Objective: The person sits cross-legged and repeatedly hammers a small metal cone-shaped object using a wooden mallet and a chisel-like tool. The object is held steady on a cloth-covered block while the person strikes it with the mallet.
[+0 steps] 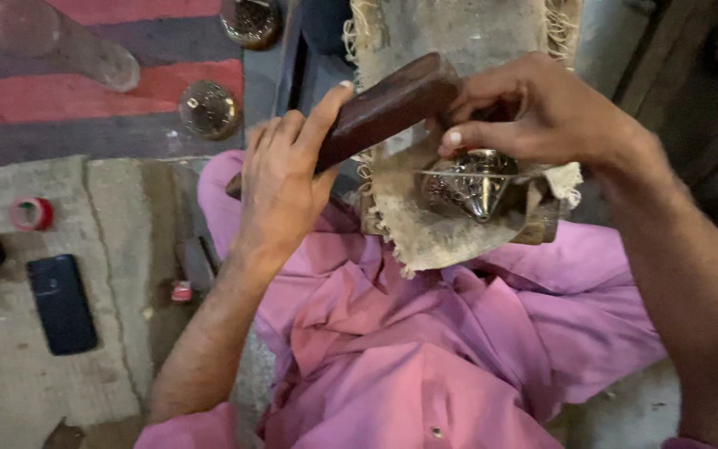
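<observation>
- head view, far left: a roll of red tape [31, 214] and a dark phone [61, 303] lie on the grey mat [35, 391], well apart from my hands.
- further up, a clear bottle [60, 37] lies on the striped rug [85, 91], with two round embossed metal pieces [209, 109] near the rug's edge.
- my left hand [280, 183] is closed around the lower end of a dark wooden block [384, 108], thumb pressed along its side; the block slants up to the right.
- centre right: the ornate metal piece [469, 185] sits on a frayed cloth pad [434, 237] over my lap, just beyond my pink clothing [425, 349].
- my right hand [542, 108] pinches down on the piece's top edge, fingers curled, holding it steady on the pad.
- i judge the step in hand to be working the piece with the block while it is pinned; the next move calls for keeping it from sliding and my fingertips out from under the block.
- the piece looks silvery, densely embossed, domed with a thin flat rim and a small point at its centre.
</observation>
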